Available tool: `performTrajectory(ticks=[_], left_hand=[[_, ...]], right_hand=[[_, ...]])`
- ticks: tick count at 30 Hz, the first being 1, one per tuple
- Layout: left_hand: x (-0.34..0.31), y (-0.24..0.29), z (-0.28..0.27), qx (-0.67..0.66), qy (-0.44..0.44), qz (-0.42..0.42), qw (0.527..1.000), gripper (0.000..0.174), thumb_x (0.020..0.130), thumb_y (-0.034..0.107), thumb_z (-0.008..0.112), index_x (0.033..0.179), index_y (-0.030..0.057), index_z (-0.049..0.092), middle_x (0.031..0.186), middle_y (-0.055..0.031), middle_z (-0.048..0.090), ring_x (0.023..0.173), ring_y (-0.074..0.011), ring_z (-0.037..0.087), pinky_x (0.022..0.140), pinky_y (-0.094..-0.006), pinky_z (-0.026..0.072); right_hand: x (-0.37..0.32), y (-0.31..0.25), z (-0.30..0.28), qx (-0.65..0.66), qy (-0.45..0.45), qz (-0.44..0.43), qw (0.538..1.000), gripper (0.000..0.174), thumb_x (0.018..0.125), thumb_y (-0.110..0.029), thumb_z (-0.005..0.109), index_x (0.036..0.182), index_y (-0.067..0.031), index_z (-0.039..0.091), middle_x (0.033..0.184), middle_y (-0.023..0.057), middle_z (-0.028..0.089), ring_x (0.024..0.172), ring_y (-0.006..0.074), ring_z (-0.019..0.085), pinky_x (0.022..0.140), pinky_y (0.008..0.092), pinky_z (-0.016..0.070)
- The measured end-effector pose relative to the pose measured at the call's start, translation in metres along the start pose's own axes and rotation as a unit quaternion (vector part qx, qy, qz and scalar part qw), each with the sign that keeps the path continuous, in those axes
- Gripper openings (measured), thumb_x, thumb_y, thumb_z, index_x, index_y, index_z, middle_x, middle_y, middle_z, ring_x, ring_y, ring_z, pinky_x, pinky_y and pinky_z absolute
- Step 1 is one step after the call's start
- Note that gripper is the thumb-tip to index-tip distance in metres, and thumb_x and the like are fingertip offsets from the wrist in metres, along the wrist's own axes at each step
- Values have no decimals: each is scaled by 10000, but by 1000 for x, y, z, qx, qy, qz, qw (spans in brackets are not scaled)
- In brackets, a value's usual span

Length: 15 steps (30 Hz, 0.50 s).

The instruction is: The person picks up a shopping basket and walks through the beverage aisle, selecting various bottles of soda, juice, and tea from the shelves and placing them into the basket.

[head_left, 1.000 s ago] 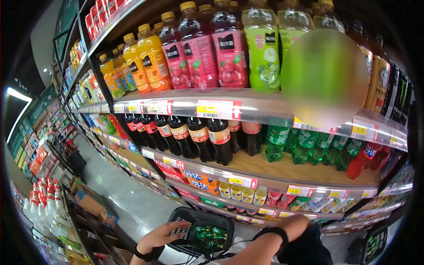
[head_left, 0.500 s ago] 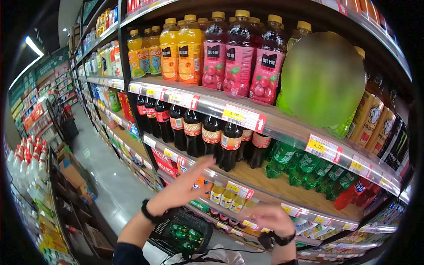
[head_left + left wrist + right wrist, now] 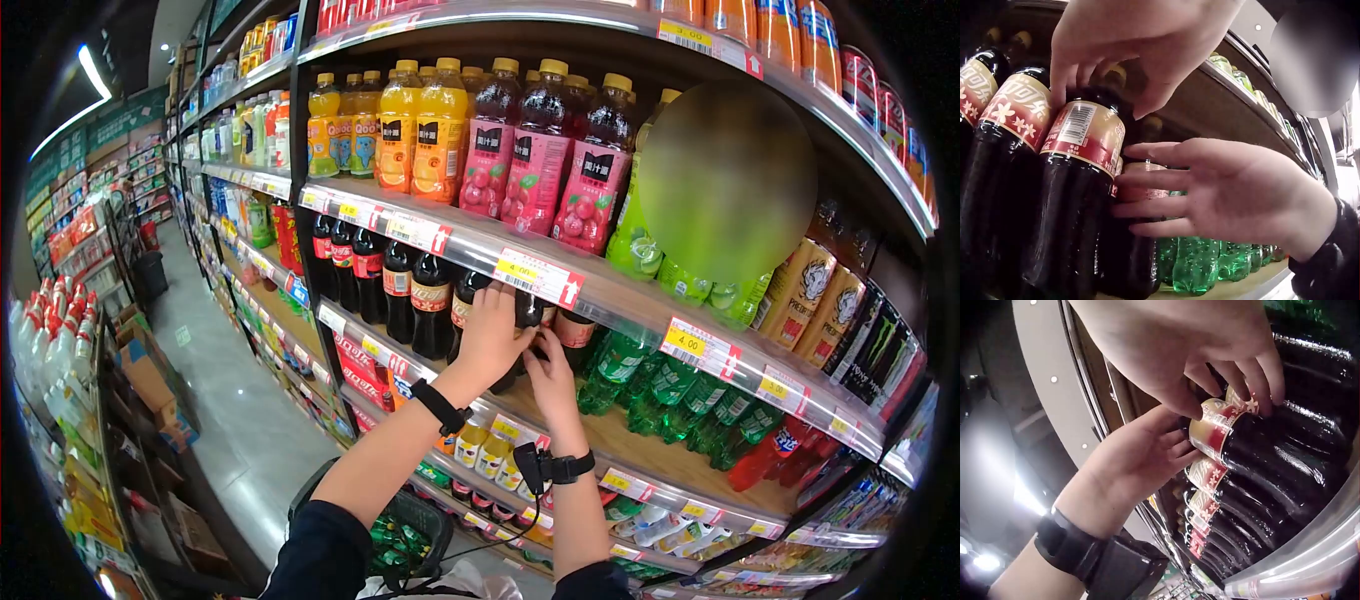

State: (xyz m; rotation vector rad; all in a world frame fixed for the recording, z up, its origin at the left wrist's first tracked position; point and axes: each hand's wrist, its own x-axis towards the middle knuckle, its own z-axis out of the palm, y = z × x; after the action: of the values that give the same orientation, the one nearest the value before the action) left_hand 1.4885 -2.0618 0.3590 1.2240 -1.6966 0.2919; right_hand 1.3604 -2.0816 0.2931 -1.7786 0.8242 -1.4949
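Note:
My left hand [image 3: 492, 335] grips a cola bottle [image 3: 1072, 187] from above, its fingers and thumb curled round the neck and shoulder. The bottle has dark contents and a gold and red label with a barcode, and stands upright at the end of a row of similar cola bottles [image 3: 430, 295] on the middle shelf. My right hand [image 3: 1235, 190] is at the same bottle's right side, fingers extended, fingertips right at the label's edge. Behind them shows another cola bottle [image 3: 573, 335] with a pinkish label.
Green soda bottles [image 3: 670, 395] and red bottles [image 3: 775, 455] stand farther right on this shelf. Above runs a shelf edge [image 3: 450, 245] with price tags, bearing juice bottles [image 3: 535, 180]. Below, a black basket [image 3: 435, 525] on the floor holds green bottles. A blurred patch covers part of the upper shelf.
Both hands have risen from low near the basket to the middle shelf. The left hand has taken hold of the cola bottle's top, and the right has come to its side.

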Motion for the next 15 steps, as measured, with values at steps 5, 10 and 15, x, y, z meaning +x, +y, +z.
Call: performTrajectory(ticks=[5,10,15], left_hand=[[-18,9,8,-118,-103,-18,988,700,705,212,732,1269,13,368,1123,-229,474,1011,-402,490,864,-409,430],[-48,13,22,-186,-186,-26,964,680,638,204,755,1220,53,437,1171,-170,524,1082,-362,515,868,-413,447],[-79,37,11,-151,-75,106,980,713,519,122,767,1181,96,503,1079,-140,522,1023,-360,508,873,-434,418]], right_hand=[[-15,-22,-20,149,35,130,980,536,956,-434,406,1340,-62,369,1173,138,544,938,235,606,789,344,509],[-43,-14,-50,312,26,204,928,716,880,-654,344,1353,-118,306,1310,124,436,1109,330,521,864,498,472],[-76,-34,-75,358,23,153,921,609,911,-581,371,1204,-62,494,1213,98,529,1101,269,516,931,490,416]])
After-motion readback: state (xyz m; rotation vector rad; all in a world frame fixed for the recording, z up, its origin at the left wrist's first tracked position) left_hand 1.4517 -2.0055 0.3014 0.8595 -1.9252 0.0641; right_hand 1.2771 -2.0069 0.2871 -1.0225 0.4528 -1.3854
